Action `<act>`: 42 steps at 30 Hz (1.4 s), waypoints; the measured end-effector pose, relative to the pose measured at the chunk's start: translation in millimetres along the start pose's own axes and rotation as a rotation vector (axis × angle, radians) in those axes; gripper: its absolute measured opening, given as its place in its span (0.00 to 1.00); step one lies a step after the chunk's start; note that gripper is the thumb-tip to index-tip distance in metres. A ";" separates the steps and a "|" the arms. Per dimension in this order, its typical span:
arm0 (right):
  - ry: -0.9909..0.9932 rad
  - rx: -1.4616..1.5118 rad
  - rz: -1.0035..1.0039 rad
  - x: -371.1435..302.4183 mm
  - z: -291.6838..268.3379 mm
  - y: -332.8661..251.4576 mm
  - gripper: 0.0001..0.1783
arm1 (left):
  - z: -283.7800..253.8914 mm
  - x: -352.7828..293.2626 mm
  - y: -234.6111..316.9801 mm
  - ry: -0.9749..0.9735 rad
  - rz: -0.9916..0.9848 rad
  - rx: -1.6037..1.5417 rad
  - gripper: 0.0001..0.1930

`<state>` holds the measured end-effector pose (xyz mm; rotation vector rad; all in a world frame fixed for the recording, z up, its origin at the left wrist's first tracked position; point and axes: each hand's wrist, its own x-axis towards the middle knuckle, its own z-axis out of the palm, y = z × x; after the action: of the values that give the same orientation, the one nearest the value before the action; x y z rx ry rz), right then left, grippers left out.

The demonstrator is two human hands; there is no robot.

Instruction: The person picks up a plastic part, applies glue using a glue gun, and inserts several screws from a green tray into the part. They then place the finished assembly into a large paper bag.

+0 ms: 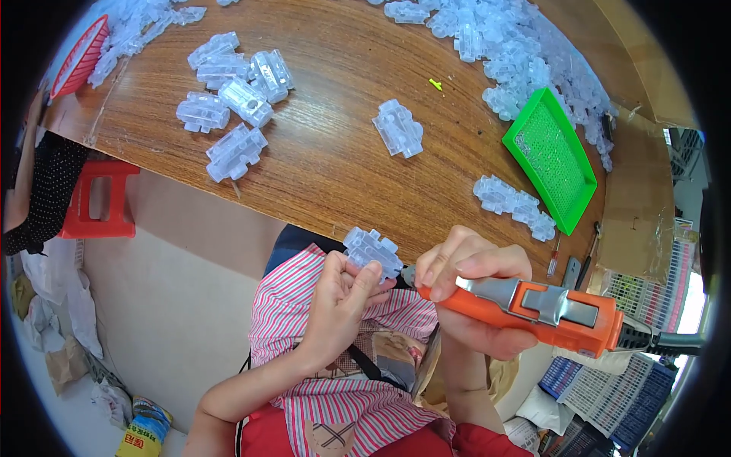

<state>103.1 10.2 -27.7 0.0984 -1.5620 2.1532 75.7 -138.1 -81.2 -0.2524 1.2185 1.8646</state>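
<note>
My left hand (340, 301) grips a clear plastic part (372, 251) between thumb and fingers, just off the table's front edge. In my right hand (487, 282) is an orange electric screwdriver (560, 316) with a silver lever and a black cord. Its dark tip points at the right side of the clear part; my fingers partly hide whether it touches. Beyond my hands, a single clear part (398, 128) lies on the wooden table (327, 152). A loose group of clear parts (245, 102) rests farther left.
A green perforated tray (560, 156) tilts at the right, with more clear parts (514, 206) beside it. Heaps of parts (487, 46) cover the far right. A red basket (80, 57), a red stool (103, 199) and another person's arm (24, 167) are at the left. A small screwdriver (553, 259) lies at the right.
</note>
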 end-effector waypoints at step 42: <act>0.547 -0.582 -0.127 56.9 -101.1 -79.0 0.23 | 138.5 140.8 49.3 -0.469 1.251 1.555 0.26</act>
<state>107.2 140.1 25.2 -0.5198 -1.7000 1.3880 -8.1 46.4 -61.5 1.9864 2.2280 1.0014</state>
